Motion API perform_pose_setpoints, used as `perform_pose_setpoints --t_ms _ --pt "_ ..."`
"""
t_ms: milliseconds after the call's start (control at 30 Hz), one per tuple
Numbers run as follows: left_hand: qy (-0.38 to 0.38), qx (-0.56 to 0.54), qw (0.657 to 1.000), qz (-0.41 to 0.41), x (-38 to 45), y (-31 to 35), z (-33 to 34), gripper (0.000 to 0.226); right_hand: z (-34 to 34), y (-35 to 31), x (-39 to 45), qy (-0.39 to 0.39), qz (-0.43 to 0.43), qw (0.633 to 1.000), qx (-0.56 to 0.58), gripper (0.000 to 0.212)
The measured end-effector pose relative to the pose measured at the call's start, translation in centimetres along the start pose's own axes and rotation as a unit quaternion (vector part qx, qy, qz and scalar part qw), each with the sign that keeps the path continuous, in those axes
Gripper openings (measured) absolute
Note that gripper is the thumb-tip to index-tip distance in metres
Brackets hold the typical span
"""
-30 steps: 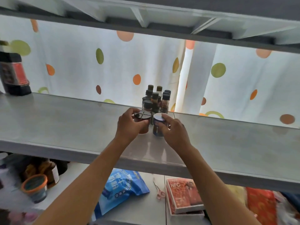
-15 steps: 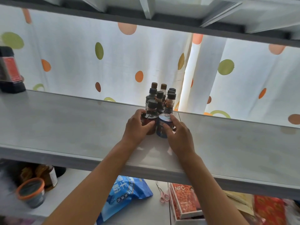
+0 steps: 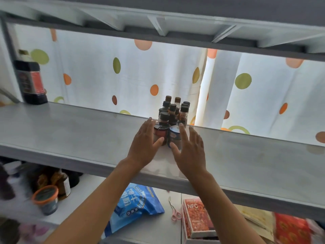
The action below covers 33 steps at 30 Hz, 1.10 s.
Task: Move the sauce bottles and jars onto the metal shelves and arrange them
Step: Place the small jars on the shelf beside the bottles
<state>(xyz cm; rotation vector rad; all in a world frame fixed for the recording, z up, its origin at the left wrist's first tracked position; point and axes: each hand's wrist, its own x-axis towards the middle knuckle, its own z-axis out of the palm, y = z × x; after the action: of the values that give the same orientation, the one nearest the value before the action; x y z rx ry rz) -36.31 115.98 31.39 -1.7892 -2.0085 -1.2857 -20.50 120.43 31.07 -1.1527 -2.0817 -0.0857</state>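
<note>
left hand (image 3: 144, 142): fingers straight, thumb touching red-brown jar (image 3: 159, 135)
right hand (image 3: 189, 150): flat, against blue-label jar (image 3: 174, 136)
jars: frame centre, matte grey metal shelf (image 3: 70, 131), capped bottles (image 3: 174, 111) behind
carton (image 3: 197, 217): "NFC", lower right

1. Curtain (image 3: 91, 71): white, with orange, green and brown dots.
2. Shelf (image 3: 70, 131): pale grey.
3. Bag (image 3: 135, 203): blue, white lettering.
4. Box (image 3: 197, 217): red-orange, white edges.
5. Scissors (image 3: 175, 214): pink handles.
6. Tub (image 3: 46, 199): orange rim.

White curtain (image 3: 91, 71) with orange, green, brown dots hangs behind, backlit by daylight. Bright gap between curtain panels. Grey upper shelf underside (image 3: 175, 20) with ribs overhead.
</note>
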Motion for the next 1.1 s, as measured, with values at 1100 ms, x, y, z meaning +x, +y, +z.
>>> perform_pose_setpoints --t_ms 1100 --pt "0.185 0.288 0.844 -0.412 -51.3 13.8 -21.8 0.065 -9.2 -20.1 -36.7 -0.277 -0.476 0.77 0.323 0.063"
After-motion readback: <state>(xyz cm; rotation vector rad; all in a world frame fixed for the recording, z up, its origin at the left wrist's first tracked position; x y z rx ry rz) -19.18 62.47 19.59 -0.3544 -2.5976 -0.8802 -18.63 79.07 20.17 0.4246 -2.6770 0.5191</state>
